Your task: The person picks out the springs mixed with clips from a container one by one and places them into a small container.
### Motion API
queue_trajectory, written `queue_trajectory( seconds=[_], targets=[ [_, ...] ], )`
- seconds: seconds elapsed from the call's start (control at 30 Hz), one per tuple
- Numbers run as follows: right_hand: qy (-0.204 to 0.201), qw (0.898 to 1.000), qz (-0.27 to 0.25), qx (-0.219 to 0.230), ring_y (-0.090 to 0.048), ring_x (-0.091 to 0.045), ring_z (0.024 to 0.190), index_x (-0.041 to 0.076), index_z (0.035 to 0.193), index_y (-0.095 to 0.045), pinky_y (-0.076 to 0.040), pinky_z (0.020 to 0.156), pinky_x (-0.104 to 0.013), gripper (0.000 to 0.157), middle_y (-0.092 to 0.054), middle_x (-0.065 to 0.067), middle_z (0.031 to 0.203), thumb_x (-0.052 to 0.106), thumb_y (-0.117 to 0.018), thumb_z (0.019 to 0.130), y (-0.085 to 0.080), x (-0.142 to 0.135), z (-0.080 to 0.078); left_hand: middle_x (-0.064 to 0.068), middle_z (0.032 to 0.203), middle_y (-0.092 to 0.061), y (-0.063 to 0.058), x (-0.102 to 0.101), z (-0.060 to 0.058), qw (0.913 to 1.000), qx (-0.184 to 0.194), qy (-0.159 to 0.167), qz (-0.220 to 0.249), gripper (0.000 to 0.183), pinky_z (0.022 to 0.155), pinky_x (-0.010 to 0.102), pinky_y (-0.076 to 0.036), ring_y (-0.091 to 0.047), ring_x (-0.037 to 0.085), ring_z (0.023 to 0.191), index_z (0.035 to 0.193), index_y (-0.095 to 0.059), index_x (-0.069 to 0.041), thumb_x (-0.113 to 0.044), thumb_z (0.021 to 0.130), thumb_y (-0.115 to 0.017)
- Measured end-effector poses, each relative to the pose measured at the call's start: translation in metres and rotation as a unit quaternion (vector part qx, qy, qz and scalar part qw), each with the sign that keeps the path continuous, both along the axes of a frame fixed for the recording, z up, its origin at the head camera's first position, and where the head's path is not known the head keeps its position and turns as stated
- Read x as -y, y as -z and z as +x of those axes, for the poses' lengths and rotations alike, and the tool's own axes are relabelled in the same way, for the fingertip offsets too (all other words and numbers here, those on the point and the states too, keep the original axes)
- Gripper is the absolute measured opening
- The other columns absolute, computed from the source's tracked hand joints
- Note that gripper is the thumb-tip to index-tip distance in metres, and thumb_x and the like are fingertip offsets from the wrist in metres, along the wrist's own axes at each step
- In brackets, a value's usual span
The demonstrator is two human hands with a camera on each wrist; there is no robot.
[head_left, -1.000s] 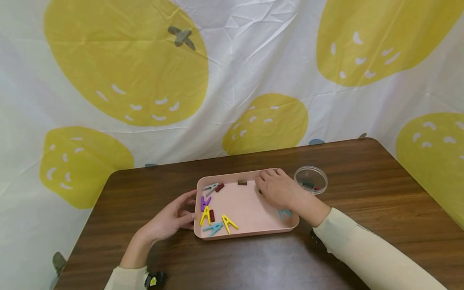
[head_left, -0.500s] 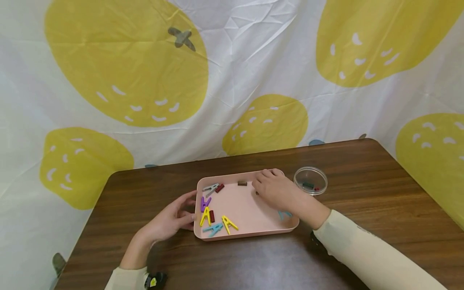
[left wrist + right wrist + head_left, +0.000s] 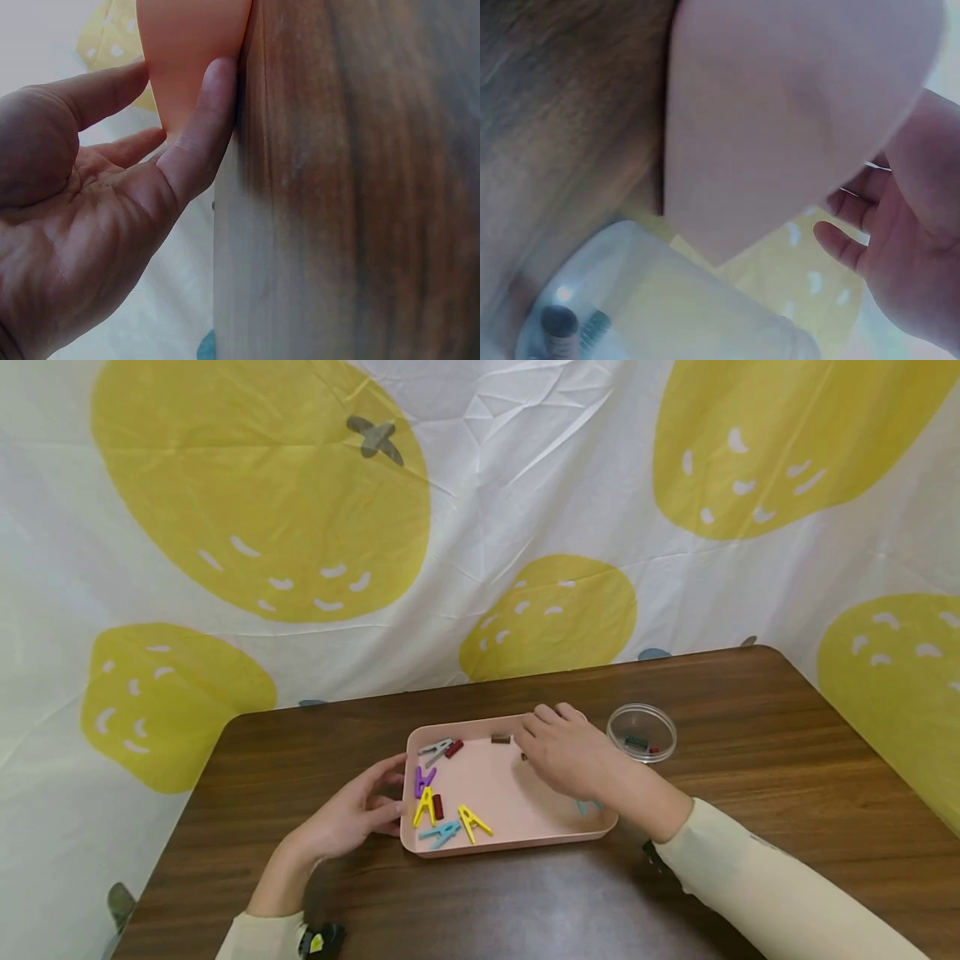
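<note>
Pink tray sitting on a wood-look counter, and the hands are well apart. Left hand has its fingers lightly touching the outside of the tray's left end, not wrapped around anything. Right hand is over the tray's right part, with a little brown piece by the fingertips; can't tell if it's pinched, since the hand hides it.

Down the tray's left end: gray clip, purple clip, two yellow clips, two dark red pieces and a blue clip. There's a brown ridged piece along the tray's far wall. Just right of the tray, a clear round dish holds a green ridged piece and a small red bit.
</note>
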State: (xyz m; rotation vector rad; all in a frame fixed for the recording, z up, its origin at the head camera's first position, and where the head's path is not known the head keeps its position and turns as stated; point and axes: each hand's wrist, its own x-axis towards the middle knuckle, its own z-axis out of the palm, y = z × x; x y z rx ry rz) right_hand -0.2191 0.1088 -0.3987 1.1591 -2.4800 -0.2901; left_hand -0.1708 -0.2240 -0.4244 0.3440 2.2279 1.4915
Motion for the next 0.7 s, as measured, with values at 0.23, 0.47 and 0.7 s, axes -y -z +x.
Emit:
queue_trajectory(
  seconds=[0.23,0.47,0.7],
  targets=[
    [-0.013,1.000,-0.012,-0.017,-0.043,-0.024,0.091,0.013,0.106,-0.055,-0.037,0.078,-0.038,0.027,-0.051,-0.003,0.100,0.033,-0.054,0.088,-0.010,0.000,0.007,0.009,0.131,-0.038,-0.001,-0.001,0.000,1.0000,0.001,-0.001,-0.004,0.068,0.075,0.036,-0.054,-0.060,0.027,0.098,0.144,-0.020,-0.022,-0.013,0.089,-0.058],
    [-0.013,1.000,-0.016,-0.019,-0.042,-0.024,0.092,0.013,0.106,-0.055,-0.037,0.079,-0.038,0.027,-0.049,-0.002,0.097,0.032,-0.052,0.087,-0.023,0.000,0.014,0.009,0.131,-0.039,-0.002,-0.001,0.001,1.0000,0.001,0.000,-0.006,0.068,0.074,0.036,-0.054,-0.060,0.026,0.097,0.144,-0.019,-0.022,-0.014,0.089,-0.058],
    [-0.012,0.999,-0.026,-0.022,-0.041,-0.025,0.091,0.013,0.098,-0.056,-0.037,0.082,-0.041,0.022,-0.048,-0.003,0.096,0.030,-0.051,0.086,-0.033,-0.007,0.019,0.008,0.131,-0.039,-0.001,0.000,0.001,0.9999,-0.003,-0.001,-0.010,0.069,0.075,0.035,-0.054,-0.061,0.024,0.096,0.144,-0.020,-0.023,-0.015,0.088,-0.059]
  ],
)
